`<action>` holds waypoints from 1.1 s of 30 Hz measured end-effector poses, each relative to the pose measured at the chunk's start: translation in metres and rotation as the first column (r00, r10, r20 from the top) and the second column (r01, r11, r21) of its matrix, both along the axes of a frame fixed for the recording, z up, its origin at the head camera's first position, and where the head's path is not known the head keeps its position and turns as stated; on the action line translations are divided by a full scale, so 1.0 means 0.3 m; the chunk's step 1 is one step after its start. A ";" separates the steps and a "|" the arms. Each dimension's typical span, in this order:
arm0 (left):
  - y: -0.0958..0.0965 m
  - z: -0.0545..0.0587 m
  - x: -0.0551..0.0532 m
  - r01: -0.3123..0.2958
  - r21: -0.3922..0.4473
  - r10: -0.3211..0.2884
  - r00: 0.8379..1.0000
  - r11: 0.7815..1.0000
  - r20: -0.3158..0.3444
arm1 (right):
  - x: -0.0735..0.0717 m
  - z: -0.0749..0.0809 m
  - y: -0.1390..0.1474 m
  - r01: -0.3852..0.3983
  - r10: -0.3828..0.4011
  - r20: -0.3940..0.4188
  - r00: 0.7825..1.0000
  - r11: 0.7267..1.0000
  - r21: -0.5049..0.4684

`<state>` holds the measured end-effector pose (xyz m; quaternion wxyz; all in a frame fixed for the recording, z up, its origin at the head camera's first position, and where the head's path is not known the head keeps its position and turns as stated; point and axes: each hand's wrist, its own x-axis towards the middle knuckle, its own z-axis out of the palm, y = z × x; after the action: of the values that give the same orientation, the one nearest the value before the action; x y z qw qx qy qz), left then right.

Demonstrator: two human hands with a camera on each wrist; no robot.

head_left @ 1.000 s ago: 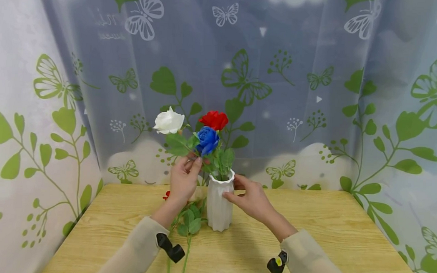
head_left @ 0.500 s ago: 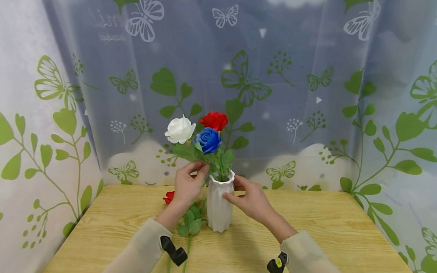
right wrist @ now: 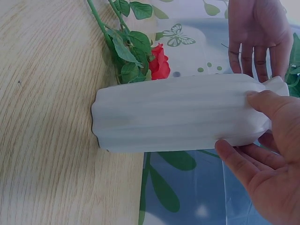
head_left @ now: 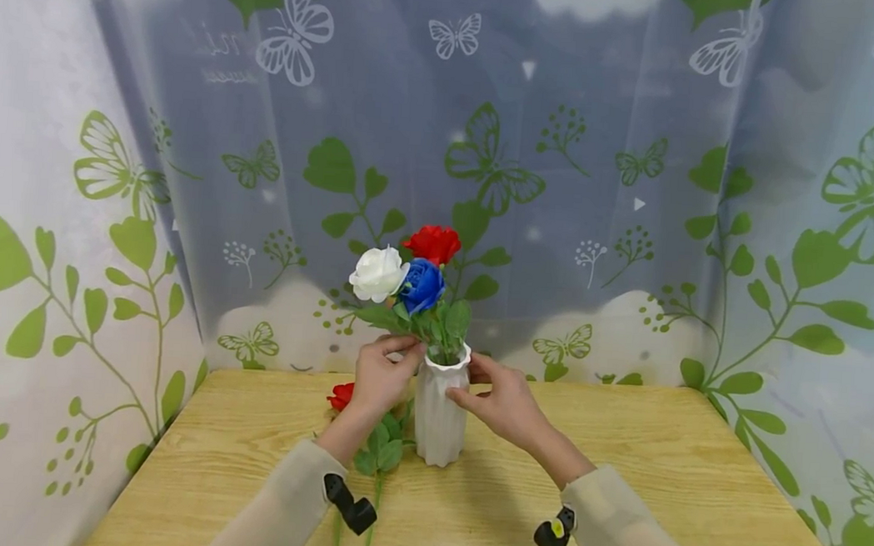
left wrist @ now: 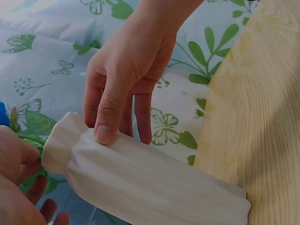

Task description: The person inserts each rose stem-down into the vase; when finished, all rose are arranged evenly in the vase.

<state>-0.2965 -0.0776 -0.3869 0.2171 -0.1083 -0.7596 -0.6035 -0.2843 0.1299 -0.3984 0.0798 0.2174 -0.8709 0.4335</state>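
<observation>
A white fluted vase stands upright on the table. My right hand holds it by the upper part from the right, thumb in front and fingers behind, as the right wrist view also shows. Close to the vase's mouth, on the left, my left hand pinches the stem below the white rose. That rose leans left, its bloom against the blue rose. A red rose rises behind the blue one, with green leaves over the rim. Where the stems end inside the vase is hidden.
Left of the vase, another red rose lies on the wooden table, with leaves and long green stems running toward the front edge. A printed curtain hangs behind and at both sides.
My left hand has moved right and down toward the vase's mouth, bringing the white rose lower and against the blue rose. My right hand has stayed on the vase.
</observation>
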 end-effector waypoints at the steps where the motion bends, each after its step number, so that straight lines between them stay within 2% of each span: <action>1: -0.001 0.001 0.002 -0.002 0.003 0.002 1.000 1.000 0.011 | 0.000 0.000 0.000 0.002 -0.002 0.000 1.000 1.000 0.001; 6: -0.001 0.001 0.006 -0.049 0.050 0.046 0.998 0.998 0.046 | 0.000 0.000 0.002 0.003 -0.003 0.001 1.000 1.000 0.002; 11: 0.007 0.002 0.002 -0.111 0.092 0.111 0.994 0.990 0.000 | 0.000 -0.001 0.003 0.008 -0.008 -0.001 1.000 1.000 0.007; 15: 0.015 0.004 -0.003 -0.130 0.095 0.132 0.991 0.987 -0.016 | -0.001 -0.001 0.002 0.010 -0.010 -0.008 1.000 1.000 0.008; 21: 0.009 0.005 -0.004 -0.108 0.006 0.108 0.993 0.994 0.041 | -0.004 -0.004 -0.002 0.007 -0.007 -0.003 1.000 1.000 0.006; 24: 0.005 0.015 0.002 -0.086 -0.013 0.087 0.993 0.996 0.075 | -0.004 -0.004 -0.002 0.011 -0.011 0.002 1.000 1.000 0.008; 28: 0.001 0.023 0.012 -0.033 0.012 0.031 0.989 0.999 0.147 | -0.002 -0.003 -0.001 0.021 -0.021 0.006 1.000 1.000 0.008; 33: -0.007 0.007 0.021 0.007 0.046 -0.017 0.978 0.999 0.210 | 0.000 -0.005 0.000 0.016 -0.016 0.008 1.000 1.000 0.004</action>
<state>-0.2902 -0.0797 -0.3848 0.1345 -0.0436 -0.7639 -0.6296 -0.2842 0.1300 -0.3999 0.0795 0.2088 -0.8739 0.4318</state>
